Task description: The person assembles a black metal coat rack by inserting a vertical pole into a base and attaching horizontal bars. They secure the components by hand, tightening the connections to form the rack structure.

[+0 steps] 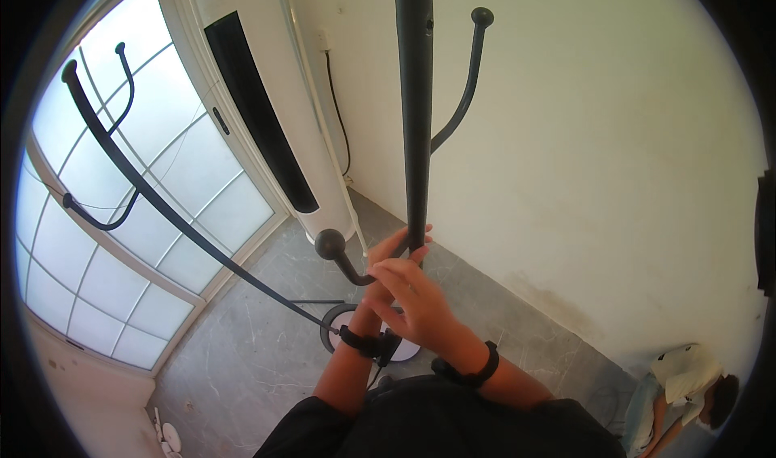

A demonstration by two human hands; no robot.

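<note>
A dark metal coat-rack pole [416,94] rises in front of me, with a curved ball-tipped hook [469,90] on its right side. My left hand [394,244] is wrapped round the pole's lower end, its fingertips showing at the far side. Lower down, another curved hook [347,268] with a large ball tip points left. My right hand [414,300] crosses over my left wrist, its bent fingers touching the inner end of that lower hook. Part of the grip is covered by the hands. Dark bands are on both wrists.
A second dark pole with hooks [178,223] slants across the left, down to a round, pale-topped base [411,350]. Behind stand a white floor-standing air conditioner [267,110] and frosted-glass doors [121,288]. A pale wall [598,135] runs right; another person [683,385] is low at its foot.
</note>
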